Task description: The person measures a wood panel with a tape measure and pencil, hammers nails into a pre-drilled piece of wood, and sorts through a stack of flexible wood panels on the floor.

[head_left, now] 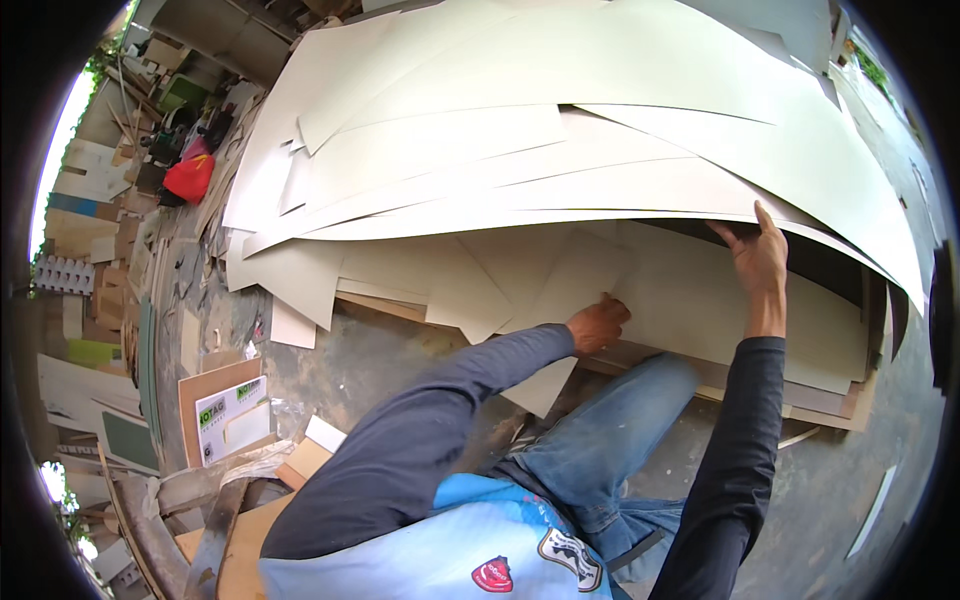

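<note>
My right hand grips the front edge of a raised layer of large white sheets; its thumb and fingers are at the edge, holding it up. Beneath the lifted layer lies a lower pile of white and cream sheets, some skewed. Reaching into this gap, my left hand has its fingers curled against a loose pale sheet. Its fingertips are partly hidden. Under my left forearm a pale corner sticks out from the lower pile.
My bent knee is close to the pile's front edge. Boards and offcuts stand at the left on the concrete floor. A red bag lies among clutter farther back. A thin white strip lies on the right.
</note>
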### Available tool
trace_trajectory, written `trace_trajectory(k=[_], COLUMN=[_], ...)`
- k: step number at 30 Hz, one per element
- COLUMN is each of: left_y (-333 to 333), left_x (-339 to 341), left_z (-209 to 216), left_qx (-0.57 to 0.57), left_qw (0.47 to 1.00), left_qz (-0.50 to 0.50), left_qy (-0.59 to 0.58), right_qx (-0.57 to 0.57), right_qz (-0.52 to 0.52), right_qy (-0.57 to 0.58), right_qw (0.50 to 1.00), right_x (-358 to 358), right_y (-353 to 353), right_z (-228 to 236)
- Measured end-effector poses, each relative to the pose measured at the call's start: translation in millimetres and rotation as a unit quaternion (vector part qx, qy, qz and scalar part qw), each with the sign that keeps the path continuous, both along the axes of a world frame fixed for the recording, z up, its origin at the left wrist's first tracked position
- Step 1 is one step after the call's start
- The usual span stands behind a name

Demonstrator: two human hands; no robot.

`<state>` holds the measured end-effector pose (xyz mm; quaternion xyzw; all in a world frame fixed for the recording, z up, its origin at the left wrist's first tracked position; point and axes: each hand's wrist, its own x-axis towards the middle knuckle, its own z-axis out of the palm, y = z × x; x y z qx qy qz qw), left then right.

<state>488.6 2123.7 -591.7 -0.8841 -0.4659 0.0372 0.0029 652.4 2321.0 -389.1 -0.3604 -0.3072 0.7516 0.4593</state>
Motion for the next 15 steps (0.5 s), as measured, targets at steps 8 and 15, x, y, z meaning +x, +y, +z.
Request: trace_trajectory(k=[8,15], left_y=[-20.7,-23.1], left_x=[2.6,-23.9], left_z=[40.4,96.3], left_qx=[0.119,0.096], left_qw=[0.969,0.995], left_qz=[0.211,0.039], left_qy=[-0.052,-0.011], right_qx=[0.005,-0.007], right_qz=[0.002,-0.007], right_qy=[0.004,0.018], right_qw=[1.000,1.000], right_x=[2.2,8.8], right_y=[1.4,3.0], right_z=[-5.1,-5.0])
